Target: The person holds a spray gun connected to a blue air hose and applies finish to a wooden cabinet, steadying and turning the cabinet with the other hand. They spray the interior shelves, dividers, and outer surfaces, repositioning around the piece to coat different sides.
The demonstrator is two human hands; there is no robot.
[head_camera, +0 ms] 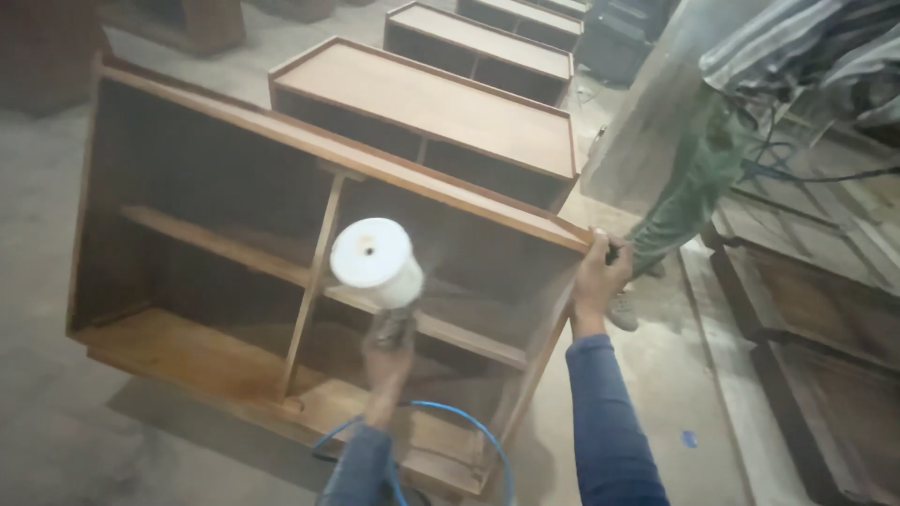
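The cabinet [234, 281] is brown wood, with a slight sheen on its lower board. The spray gun [380, 272] has a smooth, matt white plastic cup. The hose [469, 431] is glossy blue plastic. The sleeves [609, 422] are blue cloth. The floor [56, 440] is rough, dusty concrete.

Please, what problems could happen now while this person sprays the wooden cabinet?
1. The blue hose loops under the left hand holding the spray gun; it may drag on the wet cabinet.
2. The right hand grips the cabinet's top corner and may get sprayed or leave marks there.
3. Another person's leg is close; spray mist may reach it.
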